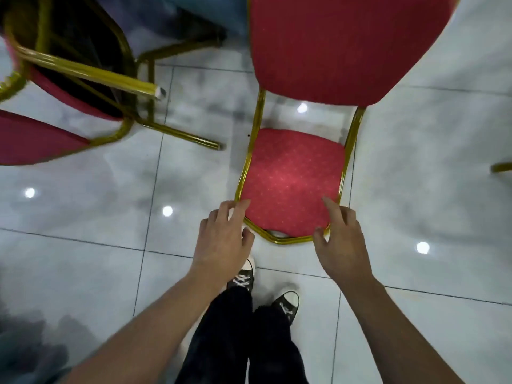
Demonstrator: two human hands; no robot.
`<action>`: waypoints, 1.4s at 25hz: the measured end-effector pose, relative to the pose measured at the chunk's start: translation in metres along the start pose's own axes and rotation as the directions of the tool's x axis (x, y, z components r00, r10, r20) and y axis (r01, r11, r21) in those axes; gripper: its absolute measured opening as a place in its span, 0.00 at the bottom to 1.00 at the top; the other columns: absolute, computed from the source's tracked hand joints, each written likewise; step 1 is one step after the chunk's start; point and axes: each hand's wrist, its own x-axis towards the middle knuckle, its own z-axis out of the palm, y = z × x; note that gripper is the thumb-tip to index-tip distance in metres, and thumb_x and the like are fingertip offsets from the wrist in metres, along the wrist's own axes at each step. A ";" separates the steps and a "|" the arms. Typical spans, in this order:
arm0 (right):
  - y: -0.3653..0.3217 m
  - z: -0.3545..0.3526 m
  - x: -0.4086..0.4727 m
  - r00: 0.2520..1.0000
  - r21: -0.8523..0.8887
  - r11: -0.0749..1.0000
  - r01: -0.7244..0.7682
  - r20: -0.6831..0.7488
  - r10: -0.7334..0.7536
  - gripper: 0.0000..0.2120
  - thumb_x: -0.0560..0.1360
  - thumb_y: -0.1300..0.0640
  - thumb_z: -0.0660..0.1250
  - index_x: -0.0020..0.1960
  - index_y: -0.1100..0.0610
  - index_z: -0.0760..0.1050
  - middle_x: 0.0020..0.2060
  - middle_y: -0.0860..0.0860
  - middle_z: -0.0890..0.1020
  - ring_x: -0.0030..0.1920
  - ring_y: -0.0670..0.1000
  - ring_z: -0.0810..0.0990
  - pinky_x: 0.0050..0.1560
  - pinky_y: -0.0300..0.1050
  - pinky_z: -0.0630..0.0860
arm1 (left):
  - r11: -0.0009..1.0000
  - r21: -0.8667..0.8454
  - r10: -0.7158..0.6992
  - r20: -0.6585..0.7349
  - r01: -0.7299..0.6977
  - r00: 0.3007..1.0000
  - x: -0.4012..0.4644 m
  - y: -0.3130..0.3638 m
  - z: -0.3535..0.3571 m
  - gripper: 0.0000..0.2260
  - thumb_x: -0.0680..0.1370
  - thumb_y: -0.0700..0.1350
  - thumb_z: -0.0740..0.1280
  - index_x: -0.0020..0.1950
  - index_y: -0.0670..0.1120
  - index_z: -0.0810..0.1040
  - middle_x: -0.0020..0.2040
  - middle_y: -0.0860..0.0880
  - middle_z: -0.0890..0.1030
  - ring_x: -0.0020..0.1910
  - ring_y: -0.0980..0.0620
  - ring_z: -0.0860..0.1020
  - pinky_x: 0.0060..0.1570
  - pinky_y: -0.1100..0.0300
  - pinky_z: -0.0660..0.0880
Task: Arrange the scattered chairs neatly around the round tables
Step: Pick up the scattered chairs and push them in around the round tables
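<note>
Red-cushioned, gold-framed chair is standing on the tiled floor just ahead while left hand and right hand, fingers apart, are reaching for its near seat edge, needing a firm grip next.

head view: worn on the person's head, faces steeply down and forward
nearness: close above both hands and a red chair
floor: tiled floor fills the wide frame
</note>
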 end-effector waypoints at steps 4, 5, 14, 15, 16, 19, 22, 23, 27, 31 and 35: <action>0.100 0.132 0.085 0.988 0.038 0.987 -0.155 0.003 0.155 0.39 0.77 0.52 0.69 0.81 0.47 0.51 0.67 0.62 0.68 0.61 0.65 0.74 0.62 0.63 0.75 | 0.990 -0.113 -0.070 0.097 0.081 0.993 0.100 -0.073 0.137 0.30 0.82 0.52 0.62 0.81 0.56 0.52 0.77 0.42 0.62 0.70 0.38 0.69 0.68 0.40 0.70; 0.124 0.163 0.105 0.975 0.075 0.973 -0.219 -0.023 0.221 0.41 0.77 0.49 0.70 0.81 0.47 0.50 0.68 0.64 0.67 0.62 0.67 0.73 0.63 0.64 0.74 | 0.986 -0.134 -0.087 0.118 0.103 0.989 0.124 -0.090 0.170 0.31 0.82 0.54 0.62 0.82 0.58 0.49 0.79 0.41 0.59 0.73 0.36 0.66 0.69 0.38 0.68; 0.227 0.254 0.188 0.767 0.590 0.618 -0.519 0.002 0.642 0.46 0.64 0.33 0.77 0.72 0.55 0.64 0.62 0.54 0.76 0.62 0.59 0.77 0.64 0.60 0.76 | 0.624 -0.630 -0.369 0.284 0.463 0.885 0.239 -0.153 0.288 0.37 0.75 0.54 0.75 0.78 0.51 0.59 0.69 0.49 0.76 0.66 0.45 0.76 0.66 0.44 0.75; 0.226 0.248 0.184 0.762 0.611 0.595 -0.523 0.023 0.647 0.46 0.64 0.33 0.77 0.71 0.56 0.66 0.60 0.52 0.77 0.60 0.58 0.78 0.62 0.61 0.77 | 0.606 -0.641 -0.393 0.274 0.471 0.878 0.237 -0.149 0.285 0.36 0.73 0.53 0.76 0.76 0.50 0.62 0.66 0.49 0.77 0.64 0.46 0.78 0.64 0.46 0.76; 0.225 0.241 0.177 0.766 0.612 0.597 -0.518 0.021 0.643 0.46 0.63 0.32 0.77 0.70 0.57 0.66 0.59 0.51 0.77 0.59 0.57 0.78 0.62 0.61 0.77 | 0.627 -0.623 -0.396 0.263 0.469 0.880 0.231 -0.144 0.278 0.37 0.72 0.53 0.78 0.75 0.50 0.62 0.64 0.50 0.77 0.63 0.47 0.78 0.63 0.48 0.77; 0.207 0.199 0.137 0.771 0.577 0.646 -0.500 -0.042 0.635 0.48 0.60 0.26 0.74 0.67 0.57 0.69 0.57 0.51 0.79 0.57 0.56 0.80 0.60 0.59 0.78 | 0.715 -0.563 -0.362 0.209 0.415 0.908 0.186 -0.126 0.233 0.45 0.68 0.54 0.81 0.77 0.51 0.58 0.68 0.49 0.75 0.65 0.47 0.76 0.65 0.50 0.76; 0.166 0.118 0.080 0.764 0.543 0.643 -0.540 -0.004 0.645 0.48 0.55 0.21 0.72 0.59 0.57 0.78 0.52 0.54 0.83 0.53 0.58 0.82 0.57 0.58 0.80 | 0.781 -0.499 -0.357 0.140 0.377 0.924 0.113 -0.085 0.148 0.48 0.69 0.59 0.78 0.81 0.56 0.52 0.73 0.46 0.70 0.68 0.46 0.73 0.68 0.48 0.72; 0.150 0.086 0.060 0.762 0.563 0.625 -0.540 0.011 0.648 0.45 0.55 0.21 0.72 0.56 0.56 0.80 0.51 0.54 0.84 0.51 0.58 0.83 0.56 0.57 0.81 | 0.810 -0.467 -0.346 0.107 0.354 0.932 0.089 -0.068 0.115 0.47 0.71 0.60 0.76 0.81 0.58 0.50 0.73 0.44 0.68 0.67 0.48 0.72 0.67 0.48 0.71; 0.075 -0.049 -0.025 0.751 0.686 0.522 -0.507 0.055 0.658 0.27 0.62 0.30 0.76 0.43 0.53 0.79 0.42 0.47 0.84 0.43 0.49 0.84 0.43 0.44 0.80 | 0.849 -0.411 -0.352 0.030 0.332 0.936 0.001 -0.001 -0.022 0.34 0.76 0.59 0.71 0.79 0.58 0.62 0.70 0.40 0.64 0.67 0.42 0.71 0.70 0.52 0.68; 0.012 -0.185 -0.082 0.723 0.831 0.342 -0.439 0.100 0.684 0.19 0.70 0.44 0.77 0.50 0.59 0.80 0.46 0.53 0.84 0.45 0.54 0.84 0.45 0.48 0.80 | 0.881 -0.339 -0.360 -0.029 0.330 0.932 -0.057 0.069 -0.157 0.24 0.77 0.58 0.69 0.73 0.57 0.72 0.65 0.41 0.69 0.66 0.37 0.70 0.71 0.47 0.67; -0.039 -0.278 -0.113 0.672 0.942 0.088 -0.323 0.162 0.723 0.13 0.73 0.56 0.73 0.54 0.61 0.76 0.38 0.54 0.79 0.36 0.52 0.78 0.35 0.45 0.76 | 0.919 -0.316 -0.287 -0.131 0.235 0.949 -0.088 0.129 -0.245 0.13 0.79 0.50 0.68 0.63 0.52 0.81 0.57 0.43 0.79 0.66 0.40 0.70 0.67 0.47 0.68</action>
